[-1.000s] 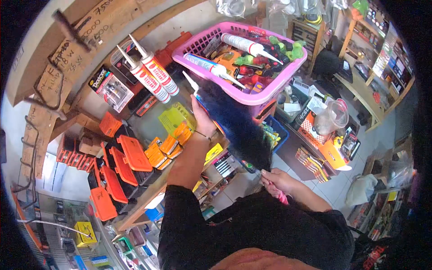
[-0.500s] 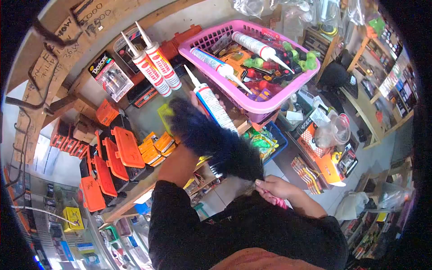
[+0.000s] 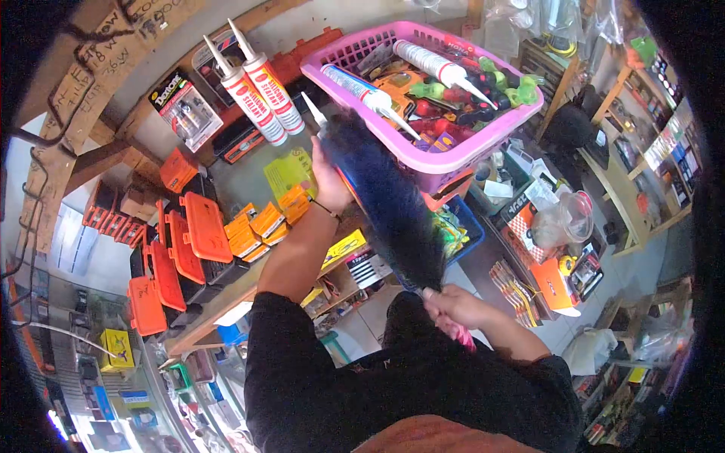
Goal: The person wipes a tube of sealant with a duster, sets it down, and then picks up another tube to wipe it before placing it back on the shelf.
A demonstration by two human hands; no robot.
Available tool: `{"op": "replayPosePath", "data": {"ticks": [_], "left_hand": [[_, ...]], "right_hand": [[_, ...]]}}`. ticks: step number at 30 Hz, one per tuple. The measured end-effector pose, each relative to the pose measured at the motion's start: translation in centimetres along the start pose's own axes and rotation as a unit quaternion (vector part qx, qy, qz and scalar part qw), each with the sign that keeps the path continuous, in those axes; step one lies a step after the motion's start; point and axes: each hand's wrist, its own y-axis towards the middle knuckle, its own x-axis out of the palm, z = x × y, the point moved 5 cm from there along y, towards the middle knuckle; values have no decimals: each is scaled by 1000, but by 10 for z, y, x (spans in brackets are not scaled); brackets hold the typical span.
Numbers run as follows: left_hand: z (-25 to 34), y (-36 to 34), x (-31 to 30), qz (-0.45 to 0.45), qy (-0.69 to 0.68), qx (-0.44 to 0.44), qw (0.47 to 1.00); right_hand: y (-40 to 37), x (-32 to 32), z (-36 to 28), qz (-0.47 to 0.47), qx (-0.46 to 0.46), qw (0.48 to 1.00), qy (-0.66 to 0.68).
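My left hand (image 3: 329,181) is wrapped round a silicone sealant tube (image 3: 314,112), tilted with its white nozzle pointing up and left. Most of the tube's body is hidden behind a dark, fluffy feather duster (image 3: 387,192), which lies across it. In my right hand (image 3: 456,306), closed near my body, is the duster's pink handle. Two more sealant tubes (image 3: 264,102) stand upright on the shelf, up and left of my left hand. A pink basket (image 3: 430,160) to the right holds two lying tubes and assorted small goods.
Orange cases (image 3: 205,230) with raised lids line the shelf at left, beside small orange boxes (image 3: 264,223). A carded Dextone pack (image 3: 185,121) leans at the back. Below the basket is a blue tray (image 3: 470,234) of green packets. A clear tub (image 3: 575,215) stands at right.
The duster has swung right and up, now covering more of the held tube. My left hand and wrist have come into plain view. Both hands keep their hold.
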Motion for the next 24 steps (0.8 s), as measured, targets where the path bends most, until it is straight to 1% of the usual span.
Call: {"op": "replayPosePath", "data": {"ticks": [1, 2, 4, 5, 6, 7, 8, 9, 10, 11, 12, 13, 14, 15, 16, 17, 18, 19, 20, 21, 22, 23, 24], "left_hand": [[0, 8, -23, -38, 29, -16, 999], [3, 7, -19, -76, 56, -32, 995], [0, 6, -12, -123, -2, -55, 991], [-1, 8, -19, -38, 5, -12, 999], [0, 0, 10, 45, 13, 31, 998], [0, 0, 6, 62, 15, 27, 998], [0, 9, -15, 60, 18, 27, 998], [-1, 24, -34, -80, -28, 3, 996], [2, 27, -38, -218, -73, -21, 973], [0, 10, -40, -124, 15, -50, 991], [2, 7, -24, -166, 15, -61, 984], [1, 8, -22, -63, 43, -18, 997], [1, 1, -4, 42, 70, 26, 996], [1, 7, -17, 6, 8, -11, 1000], [0, 7, -12, 28, 22, 19, 999], [3, 20, -33, 18, 32, 51, 998], [7, 19, -32, 13, 41, 83, 996], [6, 5, -40, 41, 123, -4, 992], [4, 14, -46, -105, 25, -88, 990], [12, 16, -50, -40, 338, 92, 936], [17, 12, -46, 36, 605, 258, 753], [10, 9, -29, 26, 332, 151, 931], [0, 2, -6, 12, 18, 28, 999]], "right_hand": [[-1, 3, 2, -22, -3, 1000, -13], [-2, 2, 1, -20, -2, 1000, -12], [-3, -3, -4, 5, -38, 999, -10], [-1, -9, -3, 3, -71, 997, 16], [-2, -9, -3, 2, -72, 997, 17], [-3, -8, -2, 10, -51, 999, 12], [-4, -7, 0, 18, -31, 999, 8], [-5, -1, 1, -18, -33, 999, -20], [-6, -2, 0, -19, -37, 999, -20], [-8, -2, -2, -24, -40, 999, -9], [-9, -2, -4, -30, -43, 999, 2], [-5, -9, -1, 1, -66, 998, -3], [-3, -8, 2, -4, -68, 998, -6], [-2, -11, 4, 22, -64, 998, -4], [-2, -16, 2, 51, -65, 997, -4], [-3, -10, 5, 20, -62, 998, -20], [-4, -2, 8, -25, -43, 998, -27], [-5, -2, 6, -34, -57, 997, -31], [-3, -2, 5, -44, -70, 996, -34], [-1, -3, 5, -48, -69, 996, -39], [1, -8, 1, -27, -97, 995, -1], [3, -11, -1, -7, -122, 992, 39], [5, -7, -1, -15, -118, 992, 36]]}}
